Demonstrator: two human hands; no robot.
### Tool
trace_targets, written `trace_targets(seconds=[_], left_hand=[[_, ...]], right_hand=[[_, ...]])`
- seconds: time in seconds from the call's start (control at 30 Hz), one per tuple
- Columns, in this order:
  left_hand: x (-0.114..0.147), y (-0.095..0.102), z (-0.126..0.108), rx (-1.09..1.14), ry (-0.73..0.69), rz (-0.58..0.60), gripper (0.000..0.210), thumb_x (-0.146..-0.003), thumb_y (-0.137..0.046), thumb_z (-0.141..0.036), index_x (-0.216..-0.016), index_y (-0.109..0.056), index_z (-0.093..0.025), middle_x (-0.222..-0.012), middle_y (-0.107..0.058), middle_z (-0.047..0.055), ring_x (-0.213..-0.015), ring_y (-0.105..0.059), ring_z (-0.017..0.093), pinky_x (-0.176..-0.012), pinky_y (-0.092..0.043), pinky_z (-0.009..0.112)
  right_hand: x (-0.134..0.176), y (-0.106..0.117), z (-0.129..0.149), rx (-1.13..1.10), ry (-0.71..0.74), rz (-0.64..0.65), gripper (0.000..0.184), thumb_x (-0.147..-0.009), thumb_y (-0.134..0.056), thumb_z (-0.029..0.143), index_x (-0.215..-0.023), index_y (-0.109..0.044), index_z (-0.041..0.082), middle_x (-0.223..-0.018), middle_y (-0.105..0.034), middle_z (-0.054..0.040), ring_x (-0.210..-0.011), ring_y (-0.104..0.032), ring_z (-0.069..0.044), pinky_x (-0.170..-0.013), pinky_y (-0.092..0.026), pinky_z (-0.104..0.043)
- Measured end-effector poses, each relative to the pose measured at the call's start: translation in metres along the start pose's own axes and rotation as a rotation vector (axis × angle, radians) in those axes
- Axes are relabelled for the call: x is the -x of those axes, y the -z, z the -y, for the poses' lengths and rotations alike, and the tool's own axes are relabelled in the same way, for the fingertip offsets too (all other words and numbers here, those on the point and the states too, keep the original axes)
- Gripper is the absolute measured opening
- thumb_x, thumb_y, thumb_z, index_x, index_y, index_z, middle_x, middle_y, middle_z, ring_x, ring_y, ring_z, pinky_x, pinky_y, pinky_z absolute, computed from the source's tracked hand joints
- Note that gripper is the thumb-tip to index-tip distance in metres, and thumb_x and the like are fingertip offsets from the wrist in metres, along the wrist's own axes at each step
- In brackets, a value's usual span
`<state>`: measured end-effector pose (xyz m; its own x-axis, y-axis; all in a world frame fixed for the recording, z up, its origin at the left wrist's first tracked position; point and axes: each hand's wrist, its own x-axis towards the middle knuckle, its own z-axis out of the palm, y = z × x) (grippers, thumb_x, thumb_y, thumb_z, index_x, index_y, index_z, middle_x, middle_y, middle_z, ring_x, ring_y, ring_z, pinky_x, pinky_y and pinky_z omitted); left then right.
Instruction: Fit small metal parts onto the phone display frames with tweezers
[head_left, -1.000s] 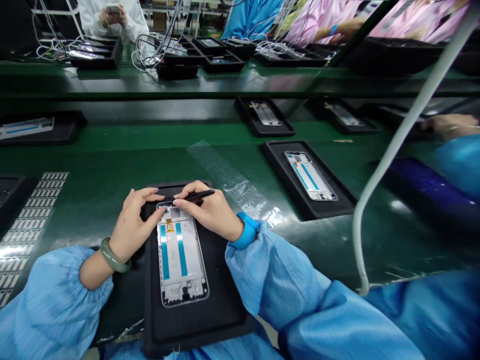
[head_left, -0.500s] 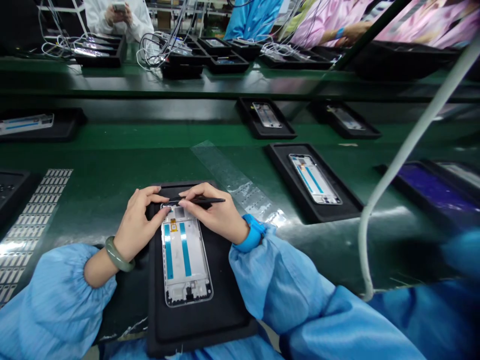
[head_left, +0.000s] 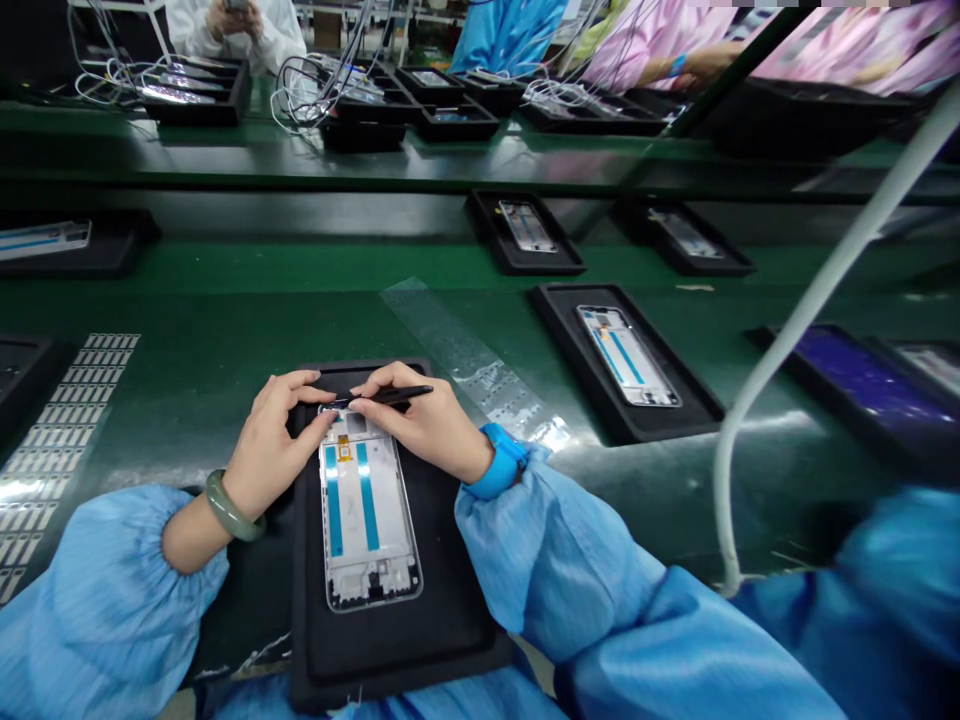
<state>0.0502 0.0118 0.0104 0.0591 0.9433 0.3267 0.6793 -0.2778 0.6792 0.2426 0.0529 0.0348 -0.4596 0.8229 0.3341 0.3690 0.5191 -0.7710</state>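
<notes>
Black tool (head_left: 405, 394), centre: pinched by right hand (head_left: 431, 428). Phone frame (head_left: 385, 510), lower centre: left hand (head_left: 271, 442) at top, grip unclear.

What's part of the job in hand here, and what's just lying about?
Apparently in use:
- phone frame, left hand at its top end
- black tray beneath
- dark pen-like tool in right hand

Apparently lying about:
- clear plastic strip
- second tray
- sheet of small rectangles, maybe supplies

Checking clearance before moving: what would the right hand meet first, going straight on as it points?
Probably the left hand, which faces the right hand at the far end of the phone frame; depth there is unclear.
</notes>
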Motion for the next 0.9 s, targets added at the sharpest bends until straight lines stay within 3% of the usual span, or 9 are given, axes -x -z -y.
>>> trace_targets(seconds=[0.13, 0.33, 0.43, 0.53, 0.67, 0.9], left_hand=[[0.001, 0.0, 0.001, 0.01, 0.007, 0.011, 0.023, -0.083, -0.058, -0.031, -0.104, -0.054, -0.022, -0.109, -0.064, 0.006, -0.11, -0.056, 0.022, -0.1, -0.037, 0.048], [0.001, 0.0, 0.003, -0.041, -0.141, -0.021, 0.025, -0.085, -0.055, -0.025, -0.109, -0.049, -0.023, -0.101, -0.068, 0.002, -0.108, -0.058, 0.019, -0.11, -0.024, 0.052], [0.001, 0.001, 0.003, -0.121, -0.221, -0.033, 0.022, -0.087, -0.052, -0.025, -0.109, -0.05, -0.024, -0.097, -0.069, 0.001, -0.103, -0.061, 0.018, -0.11, -0.023, 0.052], [0.002, 0.001, 0.004, -0.142, -0.26, -0.055, 0.018, -0.087, -0.051, -0.024, -0.105, -0.052, -0.024, -0.093, -0.07, 0.0, -0.099, -0.062, 0.017, -0.111, -0.024, 0.052], [0.002, -0.001, 0.004, -0.094, -0.191, -0.061, 0.016, -0.087, -0.051, -0.026, -0.102, -0.053, -0.023, -0.091, -0.07, 0.0, -0.095, -0.064, 0.017, -0.11, -0.028, 0.051], [0.002, -0.002, 0.004, -0.006, -0.12, -0.052, 0.016, -0.086, -0.053, -0.026, -0.102, -0.052, -0.023, -0.086, -0.069, -0.001, -0.096, -0.063, 0.017, -0.11, -0.028, 0.049]], right_hand=[[-0.004, 0.001, -0.001, -0.024, -0.069, -0.009, 0.015, -0.08, -0.064, 0.032, -0.083, -0.059, 0.019, -0.076, -0.063, 0.0015, -0.066, -0.06, -0.011, -0.06, -0.045, -0.023], [-0.011, 0.0, -0.006, -0.432, -0.262, 0.01, 0.024, -0.074, -0.068, 0.037, -0.08, -0.054, 0.019, -0.072, -0.063, 0.0013, -0.069, -0.066, -0.014, -0.064, -0.052, -0.027], [-0.012, -0.001, -0.006, -0.522, -0.29, 0.023, 0.027, -0.072, -0.07, 0.038, -0.079, -0.052, 0.019, -0.071, -0.061, 0.0018, -0.069, -0.066, -0.015, -0.064, -0.054, -0.029], [-0.011, -0.001, -0.005, -0.452, -0.256, 0.01, 0.025, -0.073, -0.069, 0.038, -0.079, -0.054, 0.019, -0.071, -0.061, 0.0013, -0.067, -0.065, -0.014, -0.061, -0.052, -0.027], [-0.006, 0.0, -0.001, -0.299, -0.169, -0.042, 0.021, -0.075, -0.067, 0.036, -0.08, -0.056, 0.019, -0.078, -0.063, -0.0003, -0.069, -0.062, -0.012, -0.061, -0.05, -0.025], [0.001, 0.0, 0.004, -0.208, -0.022, -0.014, 0.014, -0.08, -0.063, 0.031, -0.084, -0.058, 0.019, -0.087, -0.067, -0.0023, -0.081, -0.065, -0.014, -0.074, -0.051, -0.027]])
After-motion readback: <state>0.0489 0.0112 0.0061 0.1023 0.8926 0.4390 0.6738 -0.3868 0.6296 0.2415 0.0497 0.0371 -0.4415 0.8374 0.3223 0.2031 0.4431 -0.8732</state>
